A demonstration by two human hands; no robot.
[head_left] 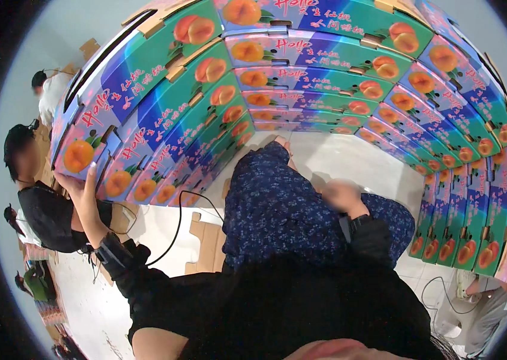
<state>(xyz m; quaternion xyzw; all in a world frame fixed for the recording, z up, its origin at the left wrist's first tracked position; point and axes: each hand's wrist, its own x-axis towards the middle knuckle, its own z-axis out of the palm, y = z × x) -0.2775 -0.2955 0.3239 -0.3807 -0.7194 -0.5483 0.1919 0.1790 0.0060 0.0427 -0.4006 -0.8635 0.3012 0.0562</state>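
Note:
My left hand (pixel 83 187) is raised to the left, fingers spread against the lower corner of a colourful fruit box (pixel 94 141) in a tall stack of boxes printed with peaches. My right hand (pixel 342 197) rests blurred on my lap, over blue patterned trousers (pixel 277 204); I cannot tell whether its fingers hold anything. Black bands sit on both wrists. Stacked boxes (pixel 325 78) curve around me in front and on the right.
Another box stack (pixel 469 234) stands at the right. Flat cardboard pieces (pixel 208 240) lie on the white floor by my leg, with a black cable (pixel 175 231) running across. A person in black (pixel 43 210) stands close at left; others are farther back.

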